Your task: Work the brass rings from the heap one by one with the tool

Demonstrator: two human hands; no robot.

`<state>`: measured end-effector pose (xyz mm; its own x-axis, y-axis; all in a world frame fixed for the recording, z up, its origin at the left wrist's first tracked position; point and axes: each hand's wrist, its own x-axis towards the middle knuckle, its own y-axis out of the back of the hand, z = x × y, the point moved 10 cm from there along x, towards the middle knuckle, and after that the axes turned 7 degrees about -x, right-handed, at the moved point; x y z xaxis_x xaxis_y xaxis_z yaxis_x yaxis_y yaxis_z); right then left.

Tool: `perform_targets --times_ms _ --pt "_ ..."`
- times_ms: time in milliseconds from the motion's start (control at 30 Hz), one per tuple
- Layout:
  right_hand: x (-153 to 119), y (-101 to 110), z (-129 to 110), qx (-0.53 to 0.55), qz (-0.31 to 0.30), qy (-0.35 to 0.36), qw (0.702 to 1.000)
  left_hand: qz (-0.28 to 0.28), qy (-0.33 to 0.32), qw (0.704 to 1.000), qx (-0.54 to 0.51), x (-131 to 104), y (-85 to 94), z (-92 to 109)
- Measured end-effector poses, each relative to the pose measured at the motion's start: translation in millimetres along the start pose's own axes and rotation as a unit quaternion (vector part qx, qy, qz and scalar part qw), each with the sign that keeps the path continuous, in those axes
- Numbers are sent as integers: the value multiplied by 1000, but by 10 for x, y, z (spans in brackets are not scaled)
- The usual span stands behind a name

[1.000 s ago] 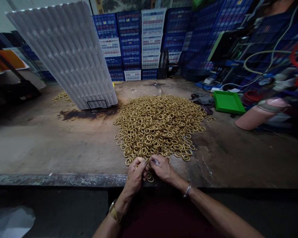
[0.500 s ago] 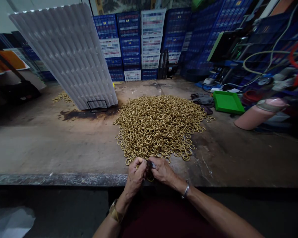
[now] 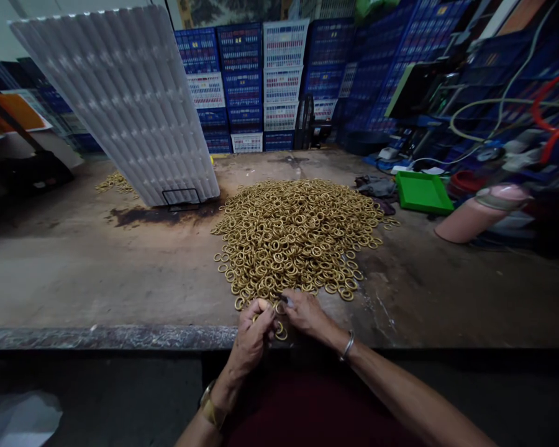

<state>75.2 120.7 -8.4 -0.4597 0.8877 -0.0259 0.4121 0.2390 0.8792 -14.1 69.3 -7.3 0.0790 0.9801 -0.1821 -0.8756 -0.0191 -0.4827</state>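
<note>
A broad heap of brass-coloured rings (image 3: 298, 230) lies on the worktable in front of me. My left hand (image 3: 252, 332) is closed at the near edge of the heap, with a brass ring showing between its fingers. A few linked-looking rings (image 3: 281, 331) sit just beside its fingertips; whether they hang from the hand or lie on the table I cannot tell. My right hand (image 3: 305, 315) is closed around a small dark and grey piece (image 3: 285, 299), mostly hidden by the fingers, and its fingertips are at the heap's front rings.
The wooden table (image 3: 97, 273) ends just under my hands. A ridged white panel (image 3: 130, 105) stands at left in a black wire holder (image 3: 181, 197). Right of the heap are dark cloth (image 3: 375, 186), a green tray (image 3: 423, 192) and a pink bottle (image 3: 475, 214). Stacked crates (image 3: 242, 81) line the back.
My hands have drawn apart: the right has shifted slightly up toward the heap, the left slightly down. Rings between them now show more clearly. The view has turned slightly.
</note>
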Motion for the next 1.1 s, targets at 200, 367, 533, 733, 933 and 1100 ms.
perform_targets --times_ms 200,367,533,733,933,1100 --pt "-36 177 218 -12 69 -48 996 17 18 988 -152 29 37 140" --pt "-93 41 144 -25 44 -39 998 46 21 983 -176 78 212 66" --pt "-98 -35 62 -79 27 -36 996 28 34 980 -193 48 218 13" --pt "-96 -10 54 -88 59 -35 994 23 82 964 -250 37 249 -129" --pt "-82 -32 147 -63 75 -54 994 65 90 962 -250 39 323 -251" --pt "-64 95 248 148 90 -106 979 56 20 992 -109 33 239 -149"
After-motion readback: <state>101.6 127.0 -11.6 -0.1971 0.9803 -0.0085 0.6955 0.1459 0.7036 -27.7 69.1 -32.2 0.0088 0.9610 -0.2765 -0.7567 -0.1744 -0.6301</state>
